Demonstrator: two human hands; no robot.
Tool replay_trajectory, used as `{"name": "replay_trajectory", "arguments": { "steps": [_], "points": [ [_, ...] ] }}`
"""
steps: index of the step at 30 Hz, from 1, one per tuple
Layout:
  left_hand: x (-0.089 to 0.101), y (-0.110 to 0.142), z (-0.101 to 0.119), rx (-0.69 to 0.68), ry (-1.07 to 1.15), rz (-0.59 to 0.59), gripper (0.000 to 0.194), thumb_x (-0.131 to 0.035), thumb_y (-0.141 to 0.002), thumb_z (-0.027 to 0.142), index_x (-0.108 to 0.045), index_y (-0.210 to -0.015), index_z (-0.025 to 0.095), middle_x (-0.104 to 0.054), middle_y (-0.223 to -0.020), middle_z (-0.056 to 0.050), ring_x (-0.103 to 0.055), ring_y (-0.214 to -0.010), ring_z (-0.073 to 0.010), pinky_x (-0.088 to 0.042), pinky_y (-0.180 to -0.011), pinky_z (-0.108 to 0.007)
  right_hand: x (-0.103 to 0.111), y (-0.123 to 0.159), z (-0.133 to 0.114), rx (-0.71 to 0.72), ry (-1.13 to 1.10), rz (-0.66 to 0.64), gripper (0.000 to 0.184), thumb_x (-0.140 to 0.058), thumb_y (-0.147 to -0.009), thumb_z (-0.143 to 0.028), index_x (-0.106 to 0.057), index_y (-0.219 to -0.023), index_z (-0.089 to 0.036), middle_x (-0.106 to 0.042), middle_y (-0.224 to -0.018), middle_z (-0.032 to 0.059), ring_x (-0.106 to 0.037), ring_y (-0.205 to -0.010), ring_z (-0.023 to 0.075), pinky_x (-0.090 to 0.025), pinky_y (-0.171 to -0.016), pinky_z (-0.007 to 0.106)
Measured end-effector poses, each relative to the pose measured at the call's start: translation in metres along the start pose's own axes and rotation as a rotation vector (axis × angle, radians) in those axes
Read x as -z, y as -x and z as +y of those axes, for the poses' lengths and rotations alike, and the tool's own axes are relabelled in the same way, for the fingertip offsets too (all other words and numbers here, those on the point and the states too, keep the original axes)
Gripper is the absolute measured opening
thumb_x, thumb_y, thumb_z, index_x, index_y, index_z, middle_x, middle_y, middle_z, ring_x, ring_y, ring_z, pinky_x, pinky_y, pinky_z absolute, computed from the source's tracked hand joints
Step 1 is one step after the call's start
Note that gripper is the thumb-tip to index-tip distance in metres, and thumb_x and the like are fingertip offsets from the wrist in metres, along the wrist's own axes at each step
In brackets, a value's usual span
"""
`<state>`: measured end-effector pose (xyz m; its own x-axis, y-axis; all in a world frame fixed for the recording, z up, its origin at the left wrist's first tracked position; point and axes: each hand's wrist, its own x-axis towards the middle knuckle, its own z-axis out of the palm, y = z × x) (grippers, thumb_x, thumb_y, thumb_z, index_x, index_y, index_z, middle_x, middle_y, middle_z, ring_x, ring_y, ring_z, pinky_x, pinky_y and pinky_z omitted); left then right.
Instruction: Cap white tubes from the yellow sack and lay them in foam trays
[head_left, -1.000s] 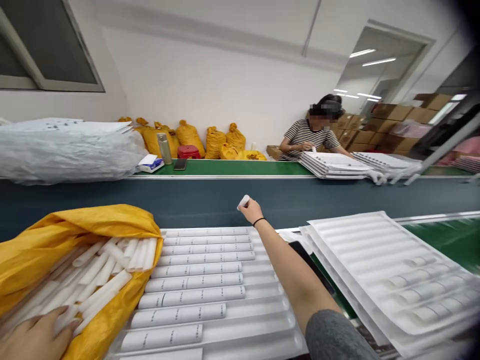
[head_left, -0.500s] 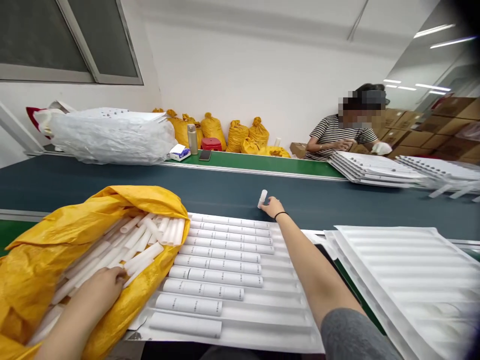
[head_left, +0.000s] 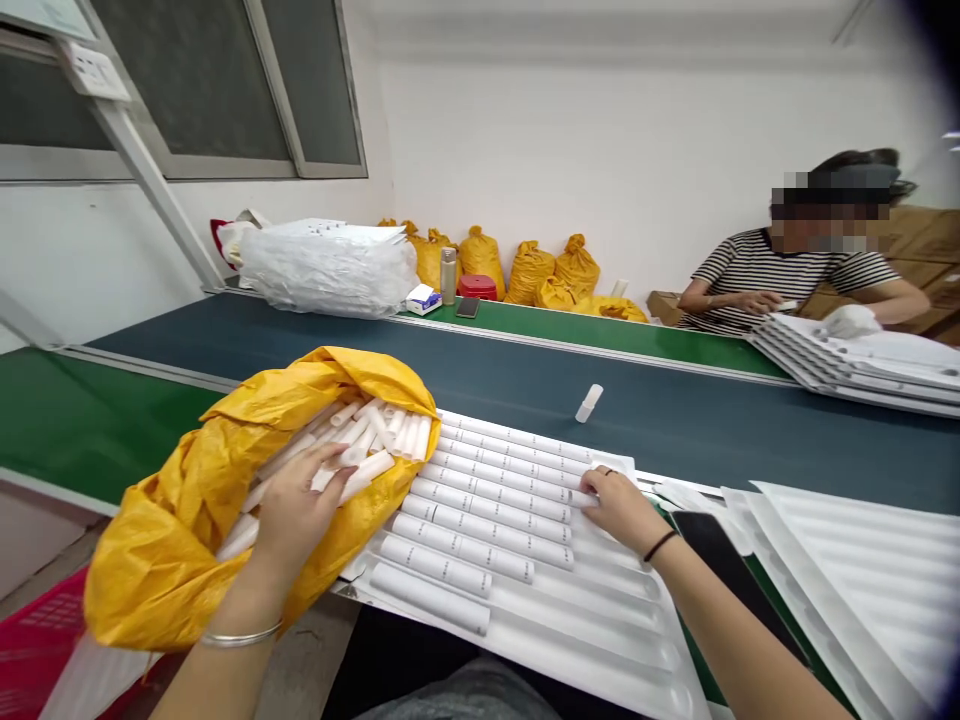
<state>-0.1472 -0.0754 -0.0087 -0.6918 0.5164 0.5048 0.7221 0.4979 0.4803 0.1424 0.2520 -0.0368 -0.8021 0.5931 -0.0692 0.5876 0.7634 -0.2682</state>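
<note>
My left hand [head_left: 296,505] is at the mouth of a yellow woven sack [head_left: 169,555], its thumb and fingers curled around a white plastic tube [head_left: 358,445] among many loose ones. My right hand [head_left: 621,508] is over a white grooved tray [head_left: 600,645], fingertips pinched on the end of a white tube [head_left: 580,498] in one groove. Rows of printed white tubes [head_left: 480,540] lie in the tray's left part. Beyond it, a short translucent tube [head_left: 589,403] stands on the dark conveyor belt [head_left: 510,375].
More white trays [head_left: 840,560] are stacked at the right, beside a dark flat object [head_left: 739,570]. Across the belt, a person in a striped shirt [head_left: 799,265] works at stacked white panels [head_left: 862,355]. A plastic-wrapped bundle [head_left: 330,270] sits at the far left.
My right hand has let go of the short tube on the belt and come back to the tray. My left hand has risen towards the sack's upper tubes. The view has turned left.
</note>
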Motion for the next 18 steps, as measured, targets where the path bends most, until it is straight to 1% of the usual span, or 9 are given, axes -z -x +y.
{"name": "replay_trajectory", "arguments": {
  "steps": [1,2,5,7,9,11,13,15,18],
  "points": [
    [-0.001,0.001,0.012,-0.074,0.153,0.071,0.025,-0.058,-0.083,0.033,-0.063,-0.104,0.019,-0.065,-0.108,-0.008,-0.059,-0.106,-0.024,-0.043,-0.098,-0.036,0.005,0.002,-0.004,0.0,-0.009,0.032,0.015,-0.059,-0.072,-0.014,-0.062,-0.086,-0.014,-0.062,-0.09,0.0104,-0.057,-0.084,0.024,-0.042,-0.076,0.033],
    [-0.003,0.003,0.025,-0.124,0.297,0.079,0.021,-0.06,-0.084,0.03,-0.063,-0.103,0.02,-0.065,-0.107,-0.006,-0.059,-0.106,-0.0224,-0.043,-0.099,-0.036,0.01,0.006,-0.01,0.002,-0.045,0.075,0.013,-0.058,-0.074,-0.017,-0.061,-0.087,-0.014,-0.062,-0.088,0.0096,-0.057,-0.082,0.0237,-0.043,-0.074,0.034],
    [-0.013,0.012,0.063,-0.175,0.662,-0.026,0.023,-0.059,-0.086,0.021,-0.059,-0.108,0.023,-0.062,-0.111,-0.006,-0.057,-0.111,-0.0207,-0.044,-0.1,-0.038,0.024,0.025,-0.04,0.097,-0.327,0.211,0.019,-0.055,-0.083,-0.029,-0.06,-0.097,-0.018,-0.064,-0.092,0.008,-0.06,-0.083,0.0224,-0.047,-0.071,0.033],
    [-0.02,0.019,0.084,-0.238,0.742,-0.119,0.028,-0.058,-0.087,0.018,-0.056,-0.114,0.025,-0.06,-0.114,-0.006,-0.055,-0.113,-0.0202,-0.045,-0.1,-0.038,0.027,0.04,-0.066,0.225,-0.579,0.251,0.024,-0.054,-0.086,-0.032,-0.06,-0.106,-0.02,-0.064,-0.1,0.008,-0.061,-0.087,0.0208,-0.05,-0.072,0.032],
    [-0.024,0.024,0.101,-0.367,0.668,-0.194,0.033,-0.057,-0.088,0.017,-0.056,-0.119,0.026,-0.058,-0.113,-0.007,-0.055,-0.11,-0.0192,-0.046,-0.097,-0.036,0.027,0.051,-0.089,0.326,-0.783,0.26,0.026,-0.056,-0.087,-0.033,-0.058,-0.11,-0.021,-0.064,-0.101,0.0074,-0.062,-0.082,0.0181,-0.052,-0.069,0.03],
    [-0.026,0.026,0.113,-0.499,0.531,-0.217,0.038,-0.056,-0.088,0.016,-0.054,-0.125,0.027,-0.056,-0.11,-0.007,-0.055,-0.105,-0.0184,-0.049,-0.091,-0.034,0.028,0.056,-0.105,0.385,-0.877,0.292,0.024,-0.06,-0.086,-0.031,-0.058,-0.108,-0.023,-0.065,-0.097,0.0059,-0.062,-0.077,0.0164,-0.053,-0.065,0.028],
    [-0.026,0.026,0.121,-0.596,0.415,-0.186,0.042,-0.055,-0.089,0.015,-0.051,-0.129,0.026,-0.056,-0.105,-0.007,-0.056,-0.098,-0.0181,-0.05,-0.086,-0.033,0.031,0.058,-0.112,0.473,-0.845,0.352,0.023,-0.062,-0.085,-0.025,-0.06,-0.108,-0.024,-0.066,-0.096,0.005,-0.063,-0.084,0.0174,-0.054,-0.07,0.029],
    [-0.023,0.026,0.125,-0.665,0.34,-0.145,0.045,-0.055,-0.088,0.013,-0.049,-0.131,0.025,-0.056,-0.103,-0.007,-0.056,-0.096,-0.018,-0.05,-0.084,-0.033,0.038,0.059,-0.112,0.598,-0.755,0.392,0.027,-0.061,-0.086,-0.018,-0.06,-0.112,-0.026,-0.065,-0.103,0.0056,-0.062,-0.098,0.0187,-0.053,-0.081,0.031],
    [-0.018,0.025,0.127,-0.692,0.3,-0.131,0.051,-0.059,-0.087,0.019,-0.043,-0.136,0.021,-0.057,-0.111,-0.01,-0.054,-0.104,-0.0207,-0.047,-0.091,-0.035,0.047,0.062,-0.109,0.706,-0.659,0.419,0.036,-0.056,-0.087,-0.011,-0.058,-0.12,-0.027,-0.061,-0.112,0.0072,-0.059,-0.106,0.0187,-0.051,-0.09,0.034]
  ]
}}
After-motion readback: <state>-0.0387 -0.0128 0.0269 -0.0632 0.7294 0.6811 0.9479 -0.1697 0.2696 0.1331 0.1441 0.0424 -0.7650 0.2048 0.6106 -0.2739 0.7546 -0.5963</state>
